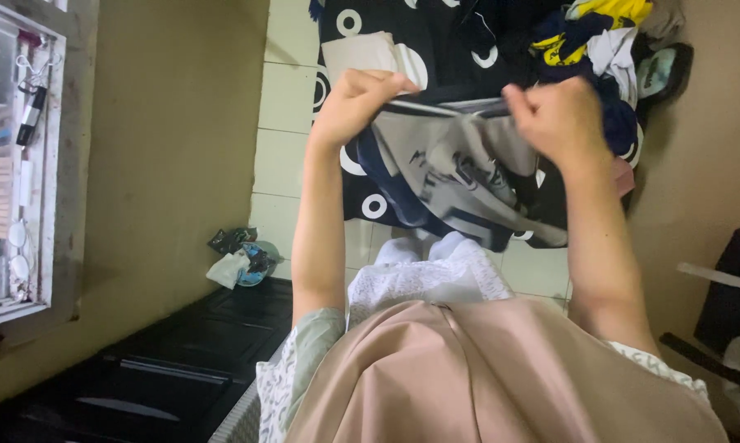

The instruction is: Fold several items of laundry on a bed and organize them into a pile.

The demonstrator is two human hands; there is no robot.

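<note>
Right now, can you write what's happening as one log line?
left hand: grips grey garment top edge | right hand: grips same edge | garment: held up, spread | below: black circle-print cloth, clothes pile

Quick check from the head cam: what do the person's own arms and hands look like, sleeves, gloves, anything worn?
Both hands are bare: no gloves, rings or watch show on the left hand or the right hand. The forearms are uncovered. The left sleeve is short, pale green with a white patterned edge; the right sleeve shows only a white patterned edge.
</note>
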